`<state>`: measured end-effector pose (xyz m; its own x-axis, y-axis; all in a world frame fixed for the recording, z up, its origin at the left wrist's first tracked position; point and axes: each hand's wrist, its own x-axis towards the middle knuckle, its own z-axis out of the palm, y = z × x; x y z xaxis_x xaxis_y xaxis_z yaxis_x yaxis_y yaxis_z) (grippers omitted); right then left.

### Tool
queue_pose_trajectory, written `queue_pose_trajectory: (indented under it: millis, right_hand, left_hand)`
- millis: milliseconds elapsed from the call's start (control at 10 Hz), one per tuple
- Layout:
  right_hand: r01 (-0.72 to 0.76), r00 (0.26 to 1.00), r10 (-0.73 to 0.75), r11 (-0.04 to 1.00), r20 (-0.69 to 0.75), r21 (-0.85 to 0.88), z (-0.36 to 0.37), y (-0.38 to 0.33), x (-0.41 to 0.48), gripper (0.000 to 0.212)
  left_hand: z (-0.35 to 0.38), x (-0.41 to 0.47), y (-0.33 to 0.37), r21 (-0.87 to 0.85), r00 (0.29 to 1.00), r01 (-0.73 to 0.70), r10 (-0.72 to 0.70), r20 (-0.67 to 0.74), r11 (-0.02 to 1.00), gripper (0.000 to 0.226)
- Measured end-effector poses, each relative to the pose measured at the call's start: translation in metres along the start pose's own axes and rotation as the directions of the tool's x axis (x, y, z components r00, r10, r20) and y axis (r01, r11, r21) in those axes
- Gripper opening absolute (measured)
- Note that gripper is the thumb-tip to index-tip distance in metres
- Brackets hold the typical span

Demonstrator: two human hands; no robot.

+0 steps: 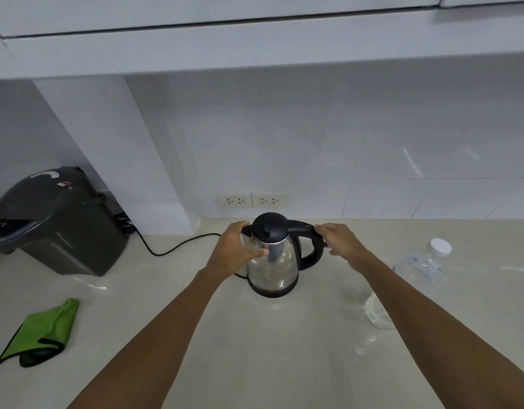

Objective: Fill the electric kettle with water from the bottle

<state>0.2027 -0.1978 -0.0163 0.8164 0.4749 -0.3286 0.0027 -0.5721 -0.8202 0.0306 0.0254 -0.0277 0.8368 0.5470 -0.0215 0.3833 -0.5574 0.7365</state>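
Observation:
A steel electric kettle [277, 265] with a black lid and handle stands upright on the pale counter [255, 349], its lid closed. My left hand [235, 249] wraps the kettle's left side near the spout. My right hand [340, 243] grips the top of the black handle on the right. A clear plastic water bottle [417, 270] with a white cap stands to the right of the kettle, partly hidden behind my right forearm.
A dark appliance [57, 222] sits at the far left with a black cord [172, 249] trailing toward the kettle. A green cloth [45, 332] lies front left. Two wall sockets [252, 200] are behind the kettle. Cabinets overhang above.

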Motion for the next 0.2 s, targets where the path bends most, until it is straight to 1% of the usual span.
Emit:
queue_pose_trajectory:
  millis: [100,200]
  right_hand:
    - [0.066,0.998,-0.066,0.984,0.009,-0.163,0.0,-0.005,-0.001,0.043]
    - [0.151,0.989,-0.14,0.922,0.055,-0.357,-0.002,-0.021,-0.007,0.04]
  left_hand:
    - [-0.003,-0.002,0.004,0.032,0.999,-0.021,0.02,0.025,0.999,0.091]
    - [-0.012,-0.008,0.022,0.179,0.997,-0.049,0.039,0.061,0.983,0.096]
